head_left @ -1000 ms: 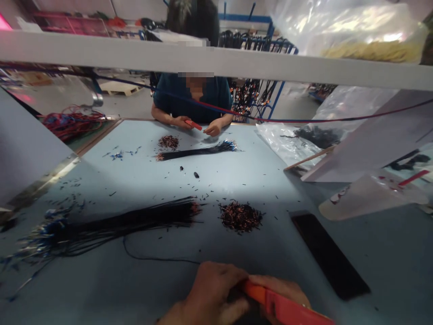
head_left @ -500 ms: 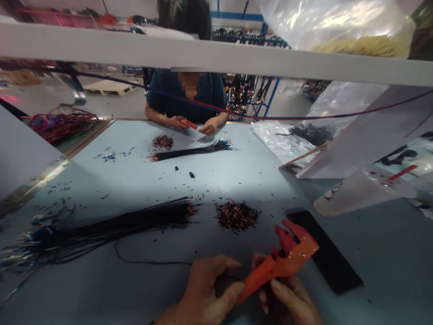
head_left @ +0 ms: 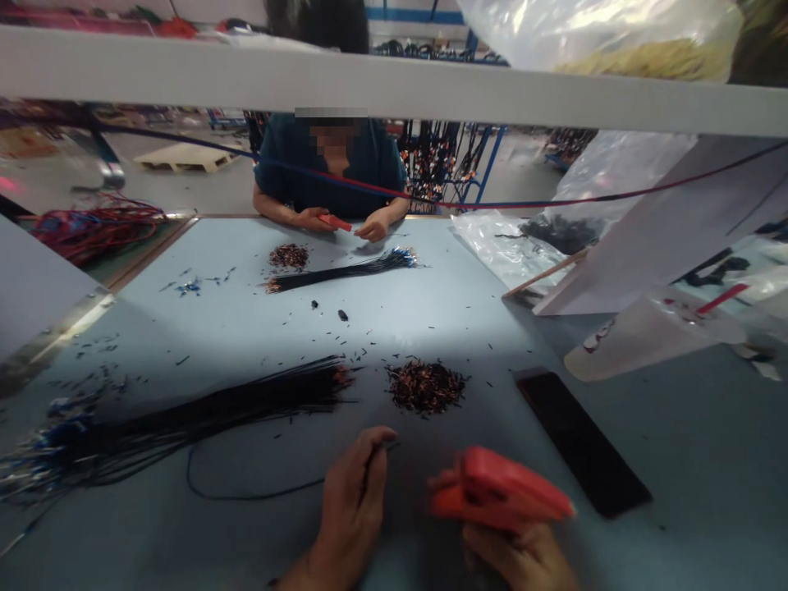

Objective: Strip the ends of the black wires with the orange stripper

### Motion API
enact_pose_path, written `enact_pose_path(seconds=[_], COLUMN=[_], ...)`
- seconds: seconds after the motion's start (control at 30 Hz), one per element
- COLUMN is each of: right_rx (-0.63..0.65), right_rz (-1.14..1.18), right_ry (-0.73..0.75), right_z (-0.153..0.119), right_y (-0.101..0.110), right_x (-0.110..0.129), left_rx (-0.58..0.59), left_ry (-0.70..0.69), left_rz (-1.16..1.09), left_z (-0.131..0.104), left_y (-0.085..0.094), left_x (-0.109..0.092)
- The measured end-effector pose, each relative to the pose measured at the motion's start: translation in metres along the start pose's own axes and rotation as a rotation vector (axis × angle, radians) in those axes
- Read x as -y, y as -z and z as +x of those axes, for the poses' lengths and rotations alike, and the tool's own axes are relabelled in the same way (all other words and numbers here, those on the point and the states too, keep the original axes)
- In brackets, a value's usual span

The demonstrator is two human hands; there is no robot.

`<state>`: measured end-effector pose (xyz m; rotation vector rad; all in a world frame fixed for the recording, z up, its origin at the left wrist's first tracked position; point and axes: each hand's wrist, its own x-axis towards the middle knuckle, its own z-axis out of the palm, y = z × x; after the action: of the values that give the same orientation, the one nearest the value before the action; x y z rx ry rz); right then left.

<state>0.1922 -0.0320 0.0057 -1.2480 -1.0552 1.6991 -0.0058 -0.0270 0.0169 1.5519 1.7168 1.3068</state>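
Observation:
My left hand (head_left: 357, 501) is closed on a thin black wire (head_left: 264, 497), which loops away to the left across the table. The wire's short end pokes out past my fingertips. In my right hand (head_left: 517, 554) is an orange-red wire stripper (head_left: 501, 488), smeared by motion and held apart from the wire. Left of my hands lies a bundle of black wires (head_left: 227, 410), with bare copper ends to the right and blue terminals to the left. A pile of cut black and copper scraps (head_left: 426, 386) sits just beyond my left hand.
A black phone (head_left: 582, 443) lies to the right, by a tilted plastic cup (head_left: 646, 336). Across the table a person (head_left: 329, 168) holds a red tool (head_left: 336, 222) behind a second wire bundle (head_left: 345, 271). A white shelf beam (head_left: 394, 86) spans overhead.
My hands have moved apart. The wire stripper has turned, its jaws swinging from away-right to the left. My left hand, with the wire, has moved up and left slightly.

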Motion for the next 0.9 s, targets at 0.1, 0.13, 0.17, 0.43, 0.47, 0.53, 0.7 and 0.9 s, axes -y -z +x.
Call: enact_pose_path(seconds=[0.1,0.13,0.17,0.43,0.47,0.53,0.7,0.9], right_rx=[-0.058,-0.049,-0.035,0.094,0.104,0.102,0.171,0.344], right_rz=[0.226,0.309,0.386,0.532,0.545,0.584,0.615,0.565], right_ry=[0.119,0.127,0.111,-0.060,-0.062,-0.069,-0.086,-0.036], right_z=[0.014,0.018,0.021,0.013,0.010,0.008,0.015,0.018], right_y=[0.006,0.008,0.011,0.009,0.007,0.004,0.005,0.007], right_x=[0.016,0.019,0.021,0.022,0.024,0.027,0.028,0.031], left_rx=[-0.002,-0.001,-0.002,-0.031,-0.028,-0.022,-0.041,-0.109], left_ry=[0.019,0.016,0.007,-0.116,-0.110,-0.071,0.106,0.203], left_rz=[0.023,0.028,0.030,0.019,0.008,-0.011,-0.005,-0.073], left_z=[0.001,0.001,0.001,0.001,0.001,0.001,0.007,0.019], left_y=[-0.002,-0.003,-0.004,-0.004,-0.004,-0.004,-0.001,0.007], left_x=[0.001,0.002,0.002,0.008,0.008,0.008,0.004,0.003])
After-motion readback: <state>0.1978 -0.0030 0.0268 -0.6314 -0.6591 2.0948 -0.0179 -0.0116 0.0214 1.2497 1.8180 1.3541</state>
